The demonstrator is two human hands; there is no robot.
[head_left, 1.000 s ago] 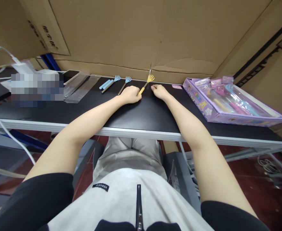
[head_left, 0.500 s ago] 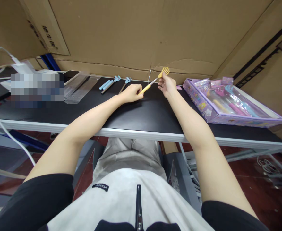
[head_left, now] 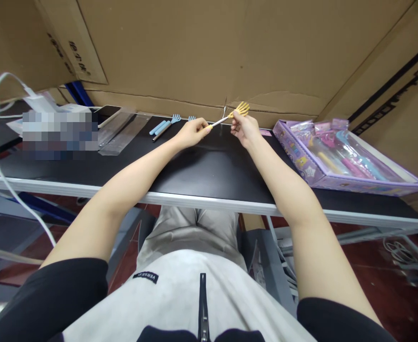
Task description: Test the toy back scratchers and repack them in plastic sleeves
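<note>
Both hands hold a small yellow back scratcher a little above the black table near its far edge. My left hand grips the handle end. My right hand pinches the shaft just below the yellow claw head, and a thin silver rod shows between the two hands. Two blue back scratchers lie on the table to the left of my left hand, the second one partly hidden behind it.
A purple open box of coloured back scratchers sits at the right. Clear plastic sleeves lie at the left, beside a white charger with a cable. Cardboard sheets wall off the back of the table.
The yellow back scratcher was lifted off the table; my right hand took hold near its head and the two hands drew apart, exposing its silver rod. My left hand rose with the handle.
</note>
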